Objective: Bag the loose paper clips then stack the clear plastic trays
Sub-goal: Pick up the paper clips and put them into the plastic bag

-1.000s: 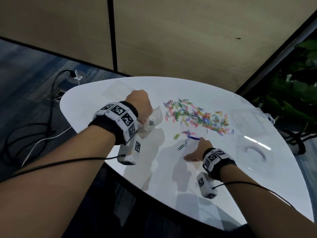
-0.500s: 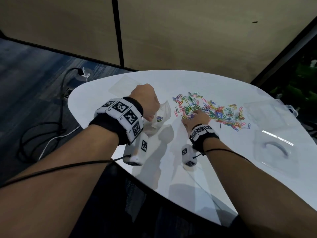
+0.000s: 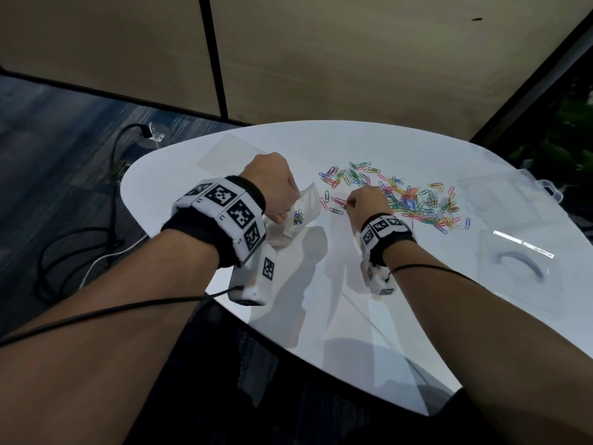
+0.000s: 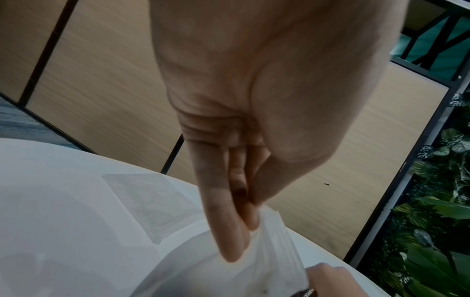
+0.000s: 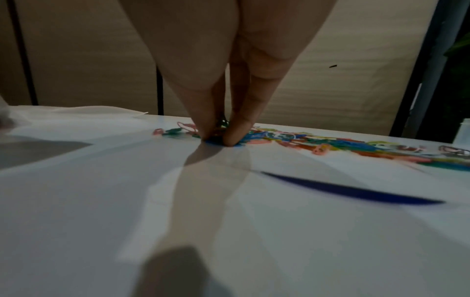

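Fingertips (image 5: 232, 132) of my right hand (image 3: 365, 203) pinch clips from the paper clips (image 3: 404, 197) strewn left to right; my left hand (image 3: 272, 184) pinches the bag (image 3: 305, 210), mouth toward them.

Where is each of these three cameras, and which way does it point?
Head: looks down at the table; both forearms, left hand, right hand show.
Left wrist: looks along the left hand pinching the bag.
Right wrist: low over the table, looks along the right hand, fingertips in the paper clips.
Shared: table, beige wall panels.
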A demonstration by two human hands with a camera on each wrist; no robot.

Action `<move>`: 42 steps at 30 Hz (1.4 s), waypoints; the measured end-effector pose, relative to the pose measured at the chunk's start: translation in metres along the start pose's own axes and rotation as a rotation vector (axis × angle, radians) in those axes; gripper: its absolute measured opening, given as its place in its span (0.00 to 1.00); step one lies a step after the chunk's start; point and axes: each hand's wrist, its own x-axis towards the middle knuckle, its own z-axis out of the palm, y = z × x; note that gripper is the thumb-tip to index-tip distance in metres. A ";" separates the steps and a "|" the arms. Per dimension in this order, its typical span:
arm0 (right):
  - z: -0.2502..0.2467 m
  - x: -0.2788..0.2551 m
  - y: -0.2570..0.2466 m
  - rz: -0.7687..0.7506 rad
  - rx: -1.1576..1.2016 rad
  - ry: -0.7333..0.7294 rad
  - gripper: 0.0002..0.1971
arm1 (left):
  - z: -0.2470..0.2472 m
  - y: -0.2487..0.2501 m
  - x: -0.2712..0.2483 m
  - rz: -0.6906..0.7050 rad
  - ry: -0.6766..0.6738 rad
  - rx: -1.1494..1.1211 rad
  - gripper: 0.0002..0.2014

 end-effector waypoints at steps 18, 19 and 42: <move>-0.121 -0.041 -0.053 0.039 1.575 -0.496 0.08 | -0.004 -0.003 0.007 0.012 0.111 -0.031 0.13; -0.118 -0.047 -0.062 0.003 1.495 -0.522 0.08 | -0.004 -0.004 0.007 0.020 0.122 -0.030 0.13; -0.065 0.033 -0.031 0.086 0.679 -0.120 0.18 | -0.019 -0.026 0.001 0.085 0.218 0.041 0.10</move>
